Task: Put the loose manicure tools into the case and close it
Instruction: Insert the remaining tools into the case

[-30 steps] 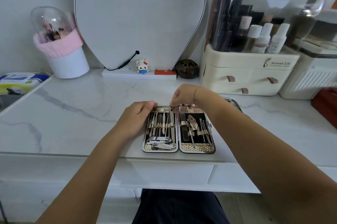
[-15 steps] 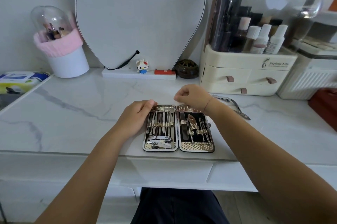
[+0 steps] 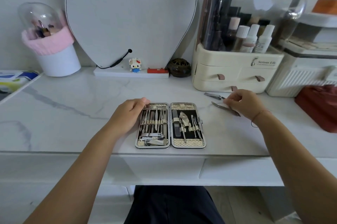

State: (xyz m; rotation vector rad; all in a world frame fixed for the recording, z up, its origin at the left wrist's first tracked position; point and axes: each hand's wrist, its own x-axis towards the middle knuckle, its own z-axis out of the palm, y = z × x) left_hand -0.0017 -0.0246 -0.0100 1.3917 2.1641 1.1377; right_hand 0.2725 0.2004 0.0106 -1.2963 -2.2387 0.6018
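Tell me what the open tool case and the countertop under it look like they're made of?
Manicure case: gold textured trim with a bright metallic-looking rim and a black lining, likely fabric. Countertop: white with grey veins and a smooth sheen, so marble or a marble-look slab; the picture cannot settle which.

The left hand [image 3: 128, 115] is laid flat, palm down, fingers together and thumb stretched forward. The right hand [image 3: 243, 102] is held out to the right, fingers curled downward, a thin cord worn at its wrist. Both forearms are bare.
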